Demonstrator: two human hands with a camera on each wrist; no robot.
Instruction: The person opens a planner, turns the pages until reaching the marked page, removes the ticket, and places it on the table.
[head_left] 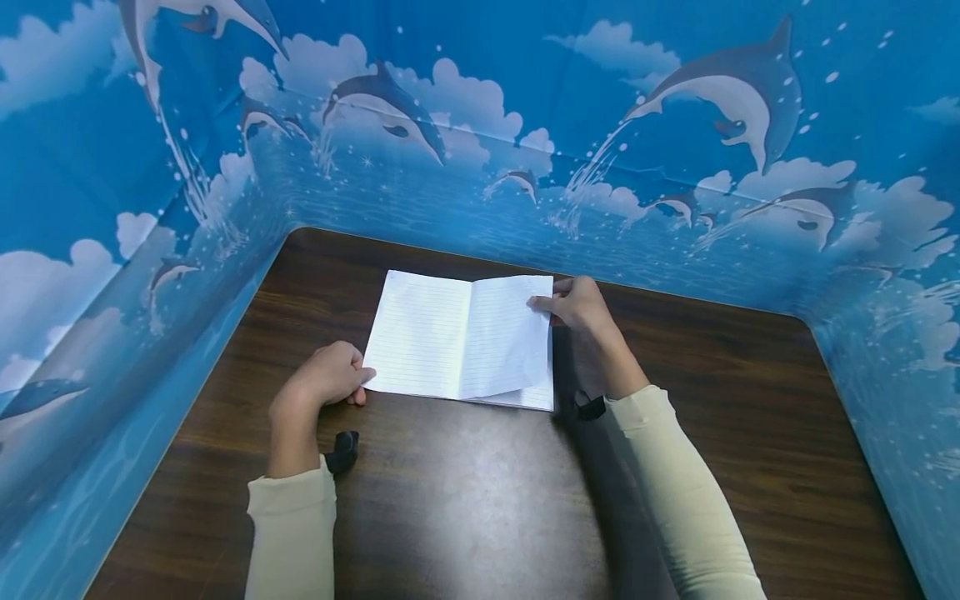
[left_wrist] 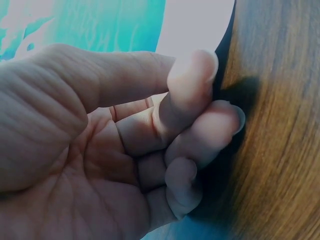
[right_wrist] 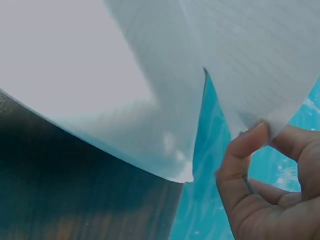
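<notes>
The open notebook (head_left: 420, 333) lies on the dark wood bench (head_left: 450, 500), near its far edge, with lined pages facing up. At its near left corner, the left hand (head_left: 326, 379) is mostly closed: the thumb and a finger pinch the corner, and the remaining fingers bend inward under it, the paper's edge running behind the thumb tip in the left wrist view.

The right hand (head_left: 585, 308) is at the far right corner, its thumb and forefinger brought together on the corner of a single page (head_left: 506, 333). That page is lifted partly off the sheets beneath, so a gap shows between them in the right wrist view, and a lower sheet peeks out along the near edge. The right hand's other fingers bend loosely behind the pinch. Both forearms wear pale sleeves (head_left: 292, 533), and a blue dolphin-print backdrop (head_left: 465, 192) stands behind the bench.
</notes>
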